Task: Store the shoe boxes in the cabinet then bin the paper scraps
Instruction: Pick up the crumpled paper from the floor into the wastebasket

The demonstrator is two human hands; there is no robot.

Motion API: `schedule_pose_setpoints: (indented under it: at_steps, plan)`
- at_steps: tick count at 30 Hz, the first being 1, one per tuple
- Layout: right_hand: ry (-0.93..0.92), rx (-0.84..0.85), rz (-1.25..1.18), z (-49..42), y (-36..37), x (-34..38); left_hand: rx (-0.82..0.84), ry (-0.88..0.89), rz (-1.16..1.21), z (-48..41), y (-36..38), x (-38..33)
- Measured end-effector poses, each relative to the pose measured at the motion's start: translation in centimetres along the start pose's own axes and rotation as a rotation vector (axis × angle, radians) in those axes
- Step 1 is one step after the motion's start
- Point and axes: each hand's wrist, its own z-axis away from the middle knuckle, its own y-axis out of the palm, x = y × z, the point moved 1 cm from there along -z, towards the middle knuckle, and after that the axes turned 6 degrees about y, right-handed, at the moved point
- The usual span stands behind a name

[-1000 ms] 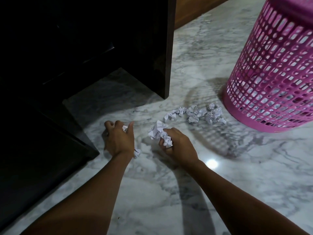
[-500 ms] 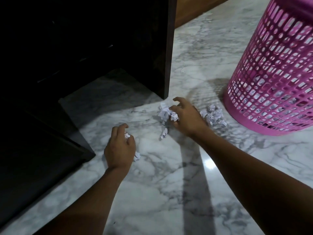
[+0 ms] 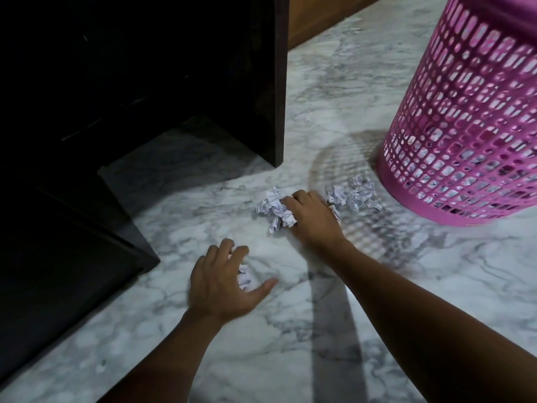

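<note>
Crumpled white paper scraps lie on the marble floor. My right hand [image 3: 309,218] grips a bunch of scraps [image 3: 274,209] against the floor. Several more scraps [image 3: 354,194] lie just right of that hand, by the foot of the pink perforated bin [image 3: 470,117]. My left hand [image 3: 223,282] lies nearer me, fingers curled over a small scrap [image 3: 243,277] with the thumb spread out. The dark cabinet [image 3: 139,77] stands at the left; its inside is too dark to see any shoe boxes.
An open dark cabinet door [image 3: 72,257] juts out low at the left, close to my left hand. A wooden panel [image 3: 319,16] runs along the far wall. The marble floor [image 3: 290,344] stretches toward me.
My right hand has drawn back slightly toward me with its scraps bunched. My left hand has shifted right and its thumb has spread out over the small scrap.
</note>
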Motion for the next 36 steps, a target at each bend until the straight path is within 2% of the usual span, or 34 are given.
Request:
schedule_pose_setpoints:
  at_steps: [4, 6, 9, 14, 16, 18, 21, 23, 25, 27, 28, 31, 36]
  plan:
    - [0.007, 0.04, 0.002, 0.2, -0.1, 0.3, -0.079, 0.105, -0.11, 0.1, 0.6, -0.4]
    - [-0.004, 0.055, -0.03, 0.1, -0.8, 0.6, -0.086, 0.06, -0.137, -0.8, 0.8, -0.6]
    - [0.015, 0.037, -0.156, 0.3, -2.2, 1.0, -0.079, -0.081, -0.037, -2.8, 0.5, -1.4]
    - [0.073, -0.217, -0.348, 0.0, -5.4, -0.1, -0.026, -0.249, 0.187, -7.1, 0.0, -4.0]
    - [0.108, -0.302, -0.384, -0.3, -7.1, -1.5, -0.021, -0.273, 0.185, -8.7, 0.2, -4.9]
    - [0.162, -0.312, -0.341, -0.5, -8.0, -3.5, -0.075, -0.247, 0.181, -9.6, 0.4, -5.4]
    - [0.176, -0.349, -0.15, -1.0, -8.3, -5.9, -0.19, -0.218, 0.201, -10.4, 0.9, -5.2]
    - [0.201, -0.266, -0.078, -1.0, -7.9, -6.8, -0.23, -0.21, 0.176, -10.7, 1.5, -4.6]
    - [0.346, -0.157, 0.001, -0.6, -7.0, -7.3, -0.223, -0.191, 0.152, -10.8, 2.3, -4.1]
    - [0.388, -0.197, 0.054, 0.2, -5.6, -7.6, -0.176, -0.228, 0.159, -10.8, 2.9, -3.7]
    - [0.337, -0.196, 0.054, 0.5, -5.0, -7.9, -0.154, -0.251, 0.151, -10.7, 3.3, -3.6]
    - [0.268, -0.039, -0.127, 0.7, -4.5, -8.6, -0.108, -0.271, 0.065, -10.4, 4.2, -3.4]
    - [0.084, 0.02, 0.053, 0.8, -4.9, -8.7, -0.099, -0.243, 0.019, -9.7, 4.9, -3.4]
